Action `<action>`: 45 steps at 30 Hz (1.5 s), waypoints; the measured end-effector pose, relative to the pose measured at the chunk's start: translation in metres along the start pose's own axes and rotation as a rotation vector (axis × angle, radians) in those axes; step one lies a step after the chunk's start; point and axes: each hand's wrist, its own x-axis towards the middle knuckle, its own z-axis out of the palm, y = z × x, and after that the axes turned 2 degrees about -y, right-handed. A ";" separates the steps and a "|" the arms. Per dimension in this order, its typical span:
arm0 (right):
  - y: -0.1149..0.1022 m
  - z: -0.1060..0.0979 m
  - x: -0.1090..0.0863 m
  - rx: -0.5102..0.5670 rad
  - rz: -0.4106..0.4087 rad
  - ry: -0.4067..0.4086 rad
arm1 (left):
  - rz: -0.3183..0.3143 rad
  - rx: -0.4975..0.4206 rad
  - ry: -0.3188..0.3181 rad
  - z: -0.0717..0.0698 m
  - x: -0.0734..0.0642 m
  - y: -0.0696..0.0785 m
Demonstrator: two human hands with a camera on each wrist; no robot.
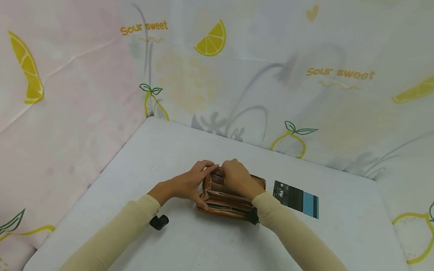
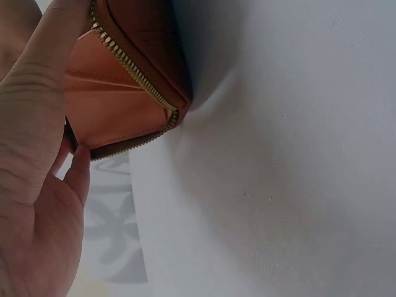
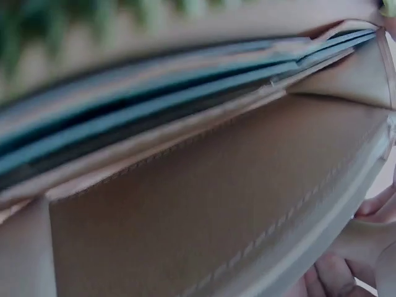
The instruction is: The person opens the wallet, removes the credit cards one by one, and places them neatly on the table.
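A brown zip-around wallet (image 1: 229,196) lies spread wide on the white table, its compartments facing up. My left hand (image 1: 190,182) grips its left end, thumb at the near edge and fingers at the far side. In the left wrist view, brass zipper teeth (image 2: 133,68) line the wallet's edge beside that hand. My right hand (image 1: 238,177) is bent over the far wall with curled fingers; its fingertips are hidden in the head view. The right wrist view looks into a brown compartment (image 3: 185,198), with several blue-edged cards (image 3: 204,86) in the slot beside it.
Right of the wallet lie overlapping cards: a black one marked Vip (image 1: 280,192), a dark one and a blue one (image 1: 310,204). A small black object (image 1: 159,222) sits by the left sleeve, partly covered. Lemon-printed cloth (image 1: 250,66) walls the table's back and sides.
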 end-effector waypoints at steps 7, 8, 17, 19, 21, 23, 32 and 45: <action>0.004 -0.005 -0.002 0.028 0.006 0.028 | 0.016 -0.005 0.009 0.001 -0.001 0.002; 0.006 -0.005 -0.002 0.034 0.001 0.031 | 0.018 -0.008 0.011 0.002 -0.001 0.001; 0.017 0.000 -0.002 0.059 -0.113 0.036 | 0.007 -0.006 0.024 0.005 -0.002 0.001; 0.017 0.000 -0.003 0.054 -0.121 0.038 | 0.013 -0.007 0.025 0.007 -0.003 0.001; 0.018 -0.001 -0.005 0.045 -0.129 0.044 | 0.025 -0.011 0.030 0.008 -0.003 0.001; 0.018 -0.003 -0.006 0.047 -0.127 0.066 | 0.039 -0.009 0.040 0.008 -0.002 0.000; 0.022 -0.025 -0.012 0.074 -0.111 0.155 | 0.045 0.018 0.067 0.005 0.001 -0.002; 0.051 -0.043 -0.034 0.235 -0.001 0.261 | 0.005 -0.033 0.046 0.004 0.001 -0.001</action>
